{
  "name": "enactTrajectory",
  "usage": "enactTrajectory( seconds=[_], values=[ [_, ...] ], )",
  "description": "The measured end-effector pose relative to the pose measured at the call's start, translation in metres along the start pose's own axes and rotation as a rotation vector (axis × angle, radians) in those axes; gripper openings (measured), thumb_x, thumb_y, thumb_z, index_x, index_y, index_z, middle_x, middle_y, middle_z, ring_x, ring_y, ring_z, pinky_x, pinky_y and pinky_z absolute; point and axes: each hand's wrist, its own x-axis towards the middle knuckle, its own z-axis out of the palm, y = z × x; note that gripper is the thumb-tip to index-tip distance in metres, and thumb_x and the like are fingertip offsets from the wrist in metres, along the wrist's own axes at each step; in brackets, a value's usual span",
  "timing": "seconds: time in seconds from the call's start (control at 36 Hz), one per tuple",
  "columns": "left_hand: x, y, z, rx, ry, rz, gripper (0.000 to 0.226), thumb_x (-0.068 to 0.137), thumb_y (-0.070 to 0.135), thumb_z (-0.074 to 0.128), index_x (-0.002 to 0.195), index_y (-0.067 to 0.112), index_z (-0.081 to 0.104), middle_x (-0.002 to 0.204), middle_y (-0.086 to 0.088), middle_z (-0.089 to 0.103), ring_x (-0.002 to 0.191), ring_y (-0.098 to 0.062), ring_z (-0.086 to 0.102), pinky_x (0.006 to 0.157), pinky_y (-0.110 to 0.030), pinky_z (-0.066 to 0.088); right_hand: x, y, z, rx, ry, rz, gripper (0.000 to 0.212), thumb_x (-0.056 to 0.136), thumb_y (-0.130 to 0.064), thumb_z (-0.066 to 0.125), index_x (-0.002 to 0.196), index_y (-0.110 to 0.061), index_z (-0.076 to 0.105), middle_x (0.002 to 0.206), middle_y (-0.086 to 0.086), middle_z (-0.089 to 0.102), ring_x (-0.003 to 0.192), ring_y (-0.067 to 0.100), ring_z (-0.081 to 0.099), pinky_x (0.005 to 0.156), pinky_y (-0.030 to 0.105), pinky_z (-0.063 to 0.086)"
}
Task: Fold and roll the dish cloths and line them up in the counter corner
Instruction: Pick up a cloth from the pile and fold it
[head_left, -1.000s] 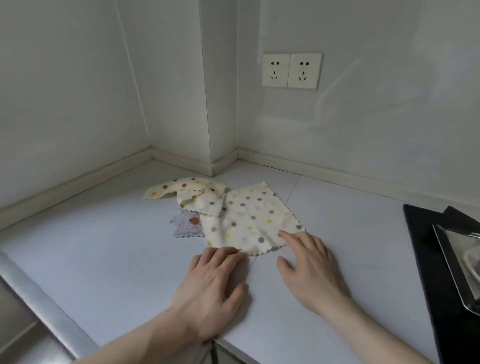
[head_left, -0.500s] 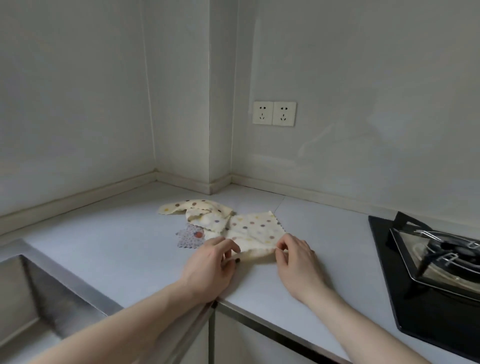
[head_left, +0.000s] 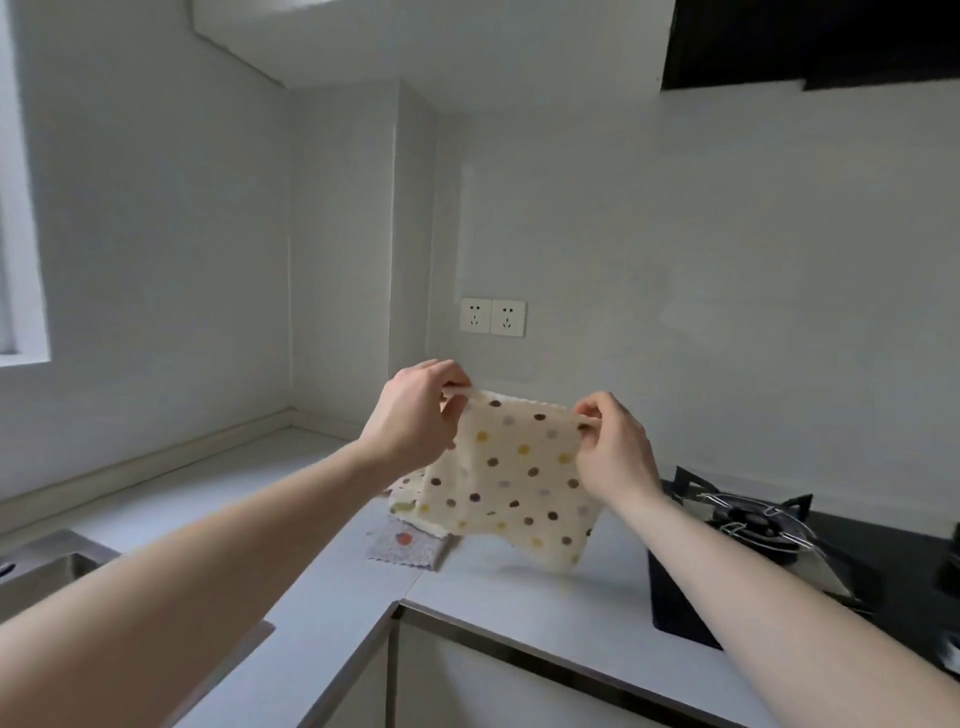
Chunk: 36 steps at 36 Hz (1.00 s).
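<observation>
At the near edge of the view, both forearms extend forward over the countertop (head_left: 322, 618). The left hand (head_left: 415, 415) pinches the upper left corner of the polka-dot dish cloth (head_left: 511, 483) between thumb and fingertips; the right hand (head_left: 613, 452) pinches the upper right corner in the same way. The cloth hangs clear of the countertop, its top edge stretched between the two hands and its lower edge drooping free.

Handling assessment: the cloth is judged light, thin and fully limp. It will not hold a crease unaided and will sag wherever unsupported. Recommended hold points are the two adjacent corners, as presently taken, so the panel hangs flat before being laid down for folding.

Beyond and below the hanging cloth, a second cream dotted cloth (head_left: 408, 493) and a small lilac cloth (head_left: 402, 545) lie on the countertop, unfolded, just beside each other. A gas hob (head_left: 753, 525) sits toward the right end. The counter corner (head_left: 296, 421), the lining-up place, lies farther back on the left. A double socket (head_left: 492, 317) is on the rear wall.
</observation>
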Motion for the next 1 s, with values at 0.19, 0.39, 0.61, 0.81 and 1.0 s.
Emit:
enactTrajectory(
  seconds=[0.19,0.39,0.61,0.81,1.0],
  values=[
    [0.003,0.046,-0.039,-0.097,0.013,0.009,0.011,0.096,0.026,0.064,0.089,0.023,0.071,0.065,0.019,0.061,0.066,-0.004,0.057,0.067,-0.025,0.046,-0.013,-0.019,-0.071,0.109,-0.003,-0.038,0.018,0.1,-0.019,0.053,0.09,-0.03,0.064,0.083,-0.011,0.07,0.075,0.01,0.065,0.059,0.025,0.047],
    [-0.023,0.058,-0.045,-0.069,-0.187,-0.039,0.024,0.098,0.033,0.059,0.08,0.02,0.067,0.068,0.006,0.065,0.064,-0.012,0.054,0.058,-0.023,0.042,-0.043,-0.007,-0.102,0.181,-0.087,0.013,0.013,0.098,-0.025,0.06,0.091,-0.026,0.071,0.081,-0.013,0.075,0.078,0.007,0.068,0.066,0.02,0.049],
    [-0.037,0.044,-0.011,0.019,-0.347,-0.13,0.037,0.092,0.041,0.063,0.059,0.029,0.052,0.057,0.007,0.054,0.058,-0.017,0.048,0.06,-0.03,0.046,-0.048,0.033,-0.097,0.058,-0.182,0.111,0.018,0.09,-0.037,0.072,0.077,-0.024,0.074,0.071,-0.014,0.073,0.064,0.006,0.059,0.063,0.025,0.044],
    [-0.035,0.029,0.034,0.112,-0.452,-0.263,0.024,0.091,0.051,0.061,0.084,0.029,0.069,0.086,0.004,0.071,0.081,-0.025,0.066,0.073,-0.032,0.057,-0.031,0.064,-0.071,-0.108,-0.301,0.173,0.006,0.093,-0.027,0.067,0.091,-0.03,0.072,0.089,-0.01,0.072,0.088,0.014,0.067,0.071,0.024,0.049],
    [-0.029,0.012,0.076,0.107,-0.508,-0.429,0.03,0.097,0.04,0.052,0.09,0.018,0.073,0.067,-0.001,0.074,0.061,-0.018,0.07,0.058,-0.022,0.049,-0.015,0.092,-0.04,-0.232,-0.241,0.237,0.007,0.087,-0.038,0.072,0.086,-0.032,0.069,0.097,-0.007,0.071,0.097,0.018,0.065,0.081,0.028,0.05]
  ],
)
